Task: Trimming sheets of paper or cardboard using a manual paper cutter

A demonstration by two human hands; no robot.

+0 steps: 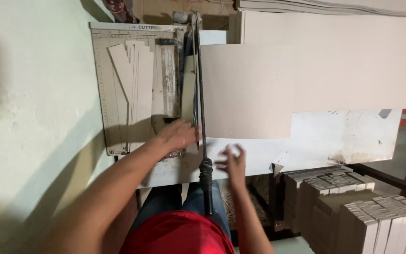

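Cardboard sheet [259, 89], large and pale brown, lies across the white table [334, 136] and reaches under the long blade arm of the paper cutter [139, 84]. Its left edge is at the blade, and the rest goes far to the right. Your left hand [178, 134] rests on the near part of the cutter board, just left of the blade arm [199, 84], with the palm down. The fingers there are close together and pressed flat, near the left edge of the sheet; I cannot tell if they touch it. Your right hand [232, 162] is in the air just right of the black handle [206, 181], a little blurred, with the fingers spread and holding nothing. It is near the handle but apart from it. On the cutter board, left of the blade, several narrow cut strips [135, 80] lie in a loose fan. At the near right, stacks of cut cardboard pieces [353, 202] stand on edge below the table. More big sheets [334, 7] are piled at the far right.
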